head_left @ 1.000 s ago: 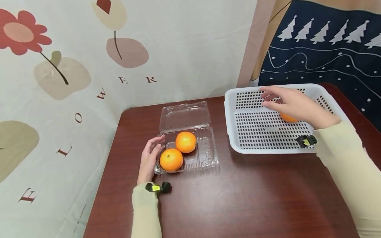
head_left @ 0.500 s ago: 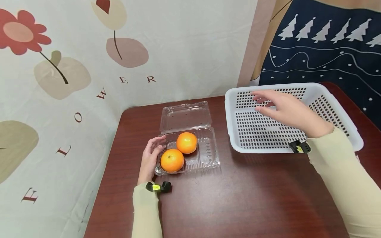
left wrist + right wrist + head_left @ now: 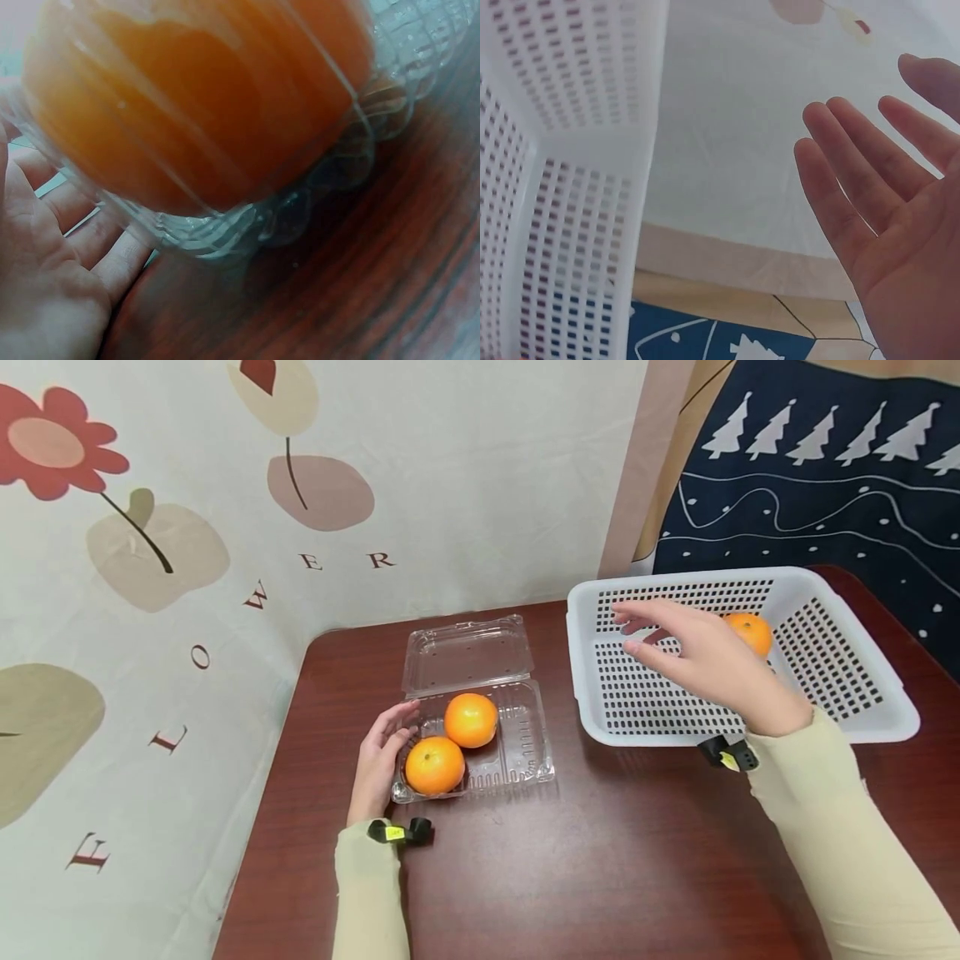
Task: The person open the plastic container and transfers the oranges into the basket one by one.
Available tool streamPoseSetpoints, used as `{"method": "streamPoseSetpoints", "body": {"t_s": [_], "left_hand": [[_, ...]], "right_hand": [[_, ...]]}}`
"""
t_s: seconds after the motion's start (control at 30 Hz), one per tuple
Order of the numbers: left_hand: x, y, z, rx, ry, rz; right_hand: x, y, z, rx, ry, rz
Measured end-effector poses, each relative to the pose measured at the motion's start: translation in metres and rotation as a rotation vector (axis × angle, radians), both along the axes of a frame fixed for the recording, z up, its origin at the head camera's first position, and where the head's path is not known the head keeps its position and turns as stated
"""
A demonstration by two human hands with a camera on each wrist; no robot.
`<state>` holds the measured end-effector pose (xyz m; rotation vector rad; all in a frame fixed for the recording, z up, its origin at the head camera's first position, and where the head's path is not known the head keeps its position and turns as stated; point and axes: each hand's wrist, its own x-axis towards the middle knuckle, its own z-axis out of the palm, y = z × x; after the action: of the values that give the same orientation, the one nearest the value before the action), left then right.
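Note:
My left hand [image 3: 378, 760] rests along the left side of a clear plastic clamshell box [image 3: 517, 735], its fingers loosely extended. In the left wrist view those fingers [image 3: 67, 206] lie against the box wall. The box's lid [image 3: 468, 656] is folded back, away from me. Two oranges sit in the left part of the box, a front orange [image 3: 435, 766] and a rear orange [image 3: 471, 720]. Over the white basket [image 3: 600, 731] hovers my right hand [image 3: 708, 660], fingers spread and holding nothing. Behind it, another orange [image 3: 752, 633] lies in the basket, partly hidden by the hand.
Both containers stand on a dark red-brown wooden table [image 3: 525, 877], the basket to the right of the box with a gap between. A pale printed cloth [image 3: 465, 485] hangs along the back and left. A dark blue cloth [image 3: 810, 518] with white trees hangs behind the basket.
My right hand has moved left and toward me over the basket, so the orange there shows again after being hidden. The left hand and the box have stayed nearly still.

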<state>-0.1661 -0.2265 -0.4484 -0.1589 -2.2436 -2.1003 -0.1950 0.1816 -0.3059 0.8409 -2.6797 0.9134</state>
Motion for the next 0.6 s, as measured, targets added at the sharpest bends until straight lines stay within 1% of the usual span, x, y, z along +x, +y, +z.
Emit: {"method": "streamPoseSetpoints", "body": {"t_s": [0.2,0.4,0.6], "left_hand": [[-0.001,0.0,0.0,0.026,0.014,-0.012],[-0.001,-0.001,-0.001,0.013,0.002,-0.011],[-0.004,-0.005,-0.011,-0.016,-0.028,0.019]], "right_hand": [[0.008,-0.008,-0.007,-0.061,-0.044,-0.034],[0.013,-0.013,-0.014,-0.125,-0.068,-0.053],[0.019,-0.019,-0.016,-0.206,-0.062,-0.051]]}}
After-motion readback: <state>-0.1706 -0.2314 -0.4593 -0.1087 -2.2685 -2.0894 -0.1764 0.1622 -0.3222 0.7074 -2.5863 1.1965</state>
